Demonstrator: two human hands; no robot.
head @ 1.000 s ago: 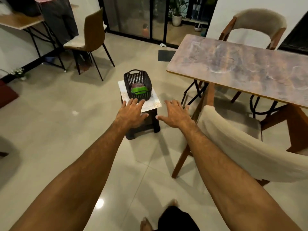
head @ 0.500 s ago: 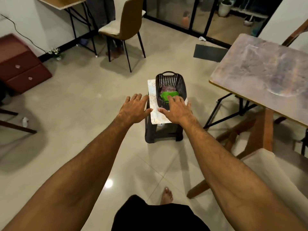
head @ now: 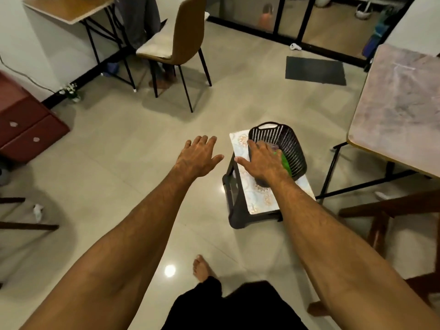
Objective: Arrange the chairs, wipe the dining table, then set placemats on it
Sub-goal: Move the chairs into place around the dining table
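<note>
Right hand (head: pixel 263 160) with spread grip reaching into perforated black plastic basket (head: pixel 288 148) over green item (head: pixel 285 163), on patterned stool (head: pixel 254 194), left hand (head: pixel 198 156) fingers splayed over glossy tiled floor (head: pixel 133 144), marbled counter (head: pixel 400 110) far right.

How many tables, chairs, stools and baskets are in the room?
Tables: 2, the dining table and a desk.
Chairs: 2 clearly seen, a tan chair and a wooden chair, partly cut off.
Stools: 1, a black stool.
Baskets: 1, a black basket.
Total: 6.
</note>
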